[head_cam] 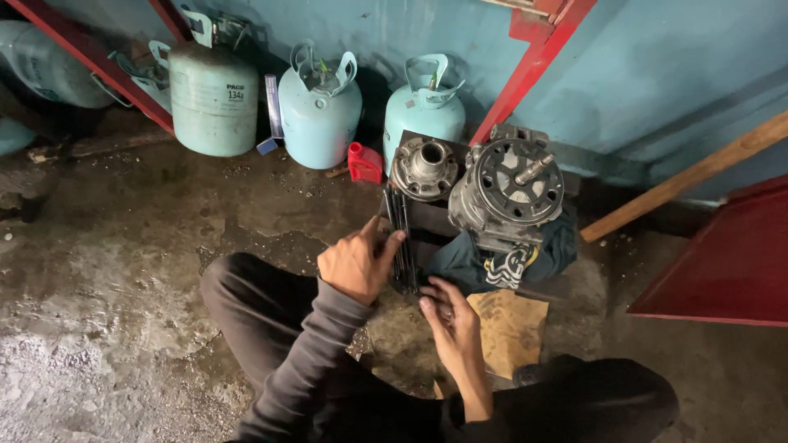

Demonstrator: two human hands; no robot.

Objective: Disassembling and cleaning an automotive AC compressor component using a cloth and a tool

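rod (402, 238) lower ends hidden behind left hand (355, 264)

Compressor (507, 190) dull cast metal; floor (123, 271) rough concrete; rag (468, 262) dark cloth.

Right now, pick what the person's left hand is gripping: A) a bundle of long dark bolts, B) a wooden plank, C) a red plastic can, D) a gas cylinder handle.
A: the left hand closes around a bundle of long dark bolts standing upright beside the metal compressor body, while the right hand touches their lower end.
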